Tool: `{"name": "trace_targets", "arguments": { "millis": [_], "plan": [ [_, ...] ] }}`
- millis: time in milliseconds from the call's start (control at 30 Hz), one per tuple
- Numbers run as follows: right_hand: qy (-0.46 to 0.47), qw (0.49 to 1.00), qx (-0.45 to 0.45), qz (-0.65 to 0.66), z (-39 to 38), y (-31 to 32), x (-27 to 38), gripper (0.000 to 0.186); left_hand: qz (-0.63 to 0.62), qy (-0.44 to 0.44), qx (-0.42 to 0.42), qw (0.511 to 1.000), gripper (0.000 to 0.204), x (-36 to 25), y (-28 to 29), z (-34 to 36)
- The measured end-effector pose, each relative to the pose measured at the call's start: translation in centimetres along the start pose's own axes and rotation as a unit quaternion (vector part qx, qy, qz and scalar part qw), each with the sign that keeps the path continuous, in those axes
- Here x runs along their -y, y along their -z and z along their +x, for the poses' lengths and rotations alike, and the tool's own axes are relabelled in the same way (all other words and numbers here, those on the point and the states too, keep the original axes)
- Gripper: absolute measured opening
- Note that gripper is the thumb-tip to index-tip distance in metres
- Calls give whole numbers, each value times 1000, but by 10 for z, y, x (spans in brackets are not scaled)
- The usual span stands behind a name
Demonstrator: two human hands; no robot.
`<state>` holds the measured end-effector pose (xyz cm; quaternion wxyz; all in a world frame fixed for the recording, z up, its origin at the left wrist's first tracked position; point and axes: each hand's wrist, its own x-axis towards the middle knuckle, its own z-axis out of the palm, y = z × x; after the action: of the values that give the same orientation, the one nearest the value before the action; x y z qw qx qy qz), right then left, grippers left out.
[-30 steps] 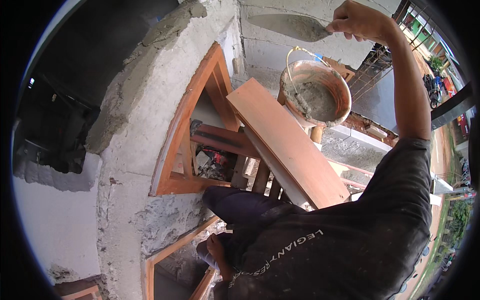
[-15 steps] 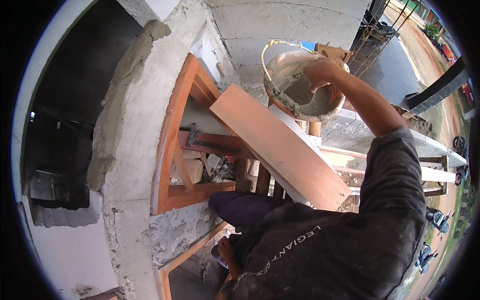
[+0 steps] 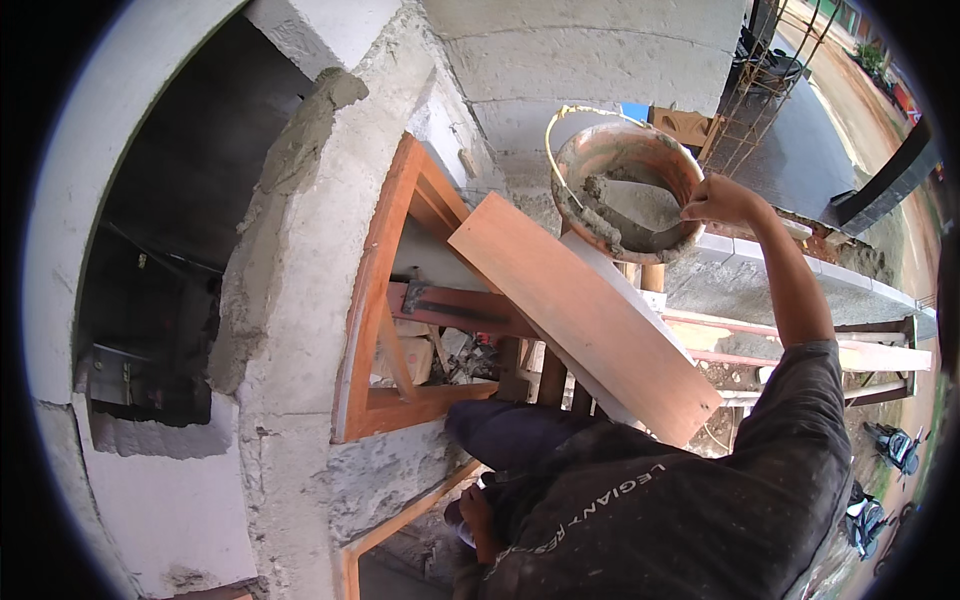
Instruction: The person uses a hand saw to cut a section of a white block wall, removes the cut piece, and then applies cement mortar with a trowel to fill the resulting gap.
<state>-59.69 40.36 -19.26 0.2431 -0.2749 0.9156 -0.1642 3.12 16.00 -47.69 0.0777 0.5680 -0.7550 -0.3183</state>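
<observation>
My right hand (image 3: 724, 200) is closed at the right rim of a round bucket (image 3: 683, 165) with a pale yellow handle. Wet grey mortar (image 3: 615, 235) lies inside and is smeared along the near rim. A smooth light-grey shape in the mortar reaches toward my fingers; whether it is a tool's blade I cannot tell. Low in the middle, my left hand (image 3: 478, 508) is close to my body beside a lower wooden frame (image 3: 400, 518). Its fingers are partly hidden, and its grip does not show clearly.
A reddish-brown board (image 3: 590, 320) slants between my body and the bucket. Left of it stands an orange-brown wooden frame (image 3: 372, 290) against a rough concrete pillar (image 3: 290, 270). A dark opening (image 3: 150, 300) lies farther left. Rebar rods (image 3: 745, 110) and poles are at the right.
My right hand has come out of the bucket's inside to its right rim, and the arm has swung rightward. The whole view has shifted slightly. My left hand stays low by my body.
</observation>
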Motion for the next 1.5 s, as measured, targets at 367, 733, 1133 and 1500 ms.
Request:
{"name": "trace_targets", "arguments": {
  "millis": [367,733,1133,1500],
  "plan": [
    [168,978,-120,-37,-9,126,158,32,13,12,-7,1000,38,25,-1,7],
    [258,965,-17,50,90,141,331,39,-88,52,-144,984,29,22,-13,-6],
    [226,949,-128,-182,86,138,404,39,-100,23,-141,985,26,25,-6,-3],
    [276,935,-88,-205,34,119,426,40,-118,19,-159,980,27,37,-7,-7]
  ]
}}
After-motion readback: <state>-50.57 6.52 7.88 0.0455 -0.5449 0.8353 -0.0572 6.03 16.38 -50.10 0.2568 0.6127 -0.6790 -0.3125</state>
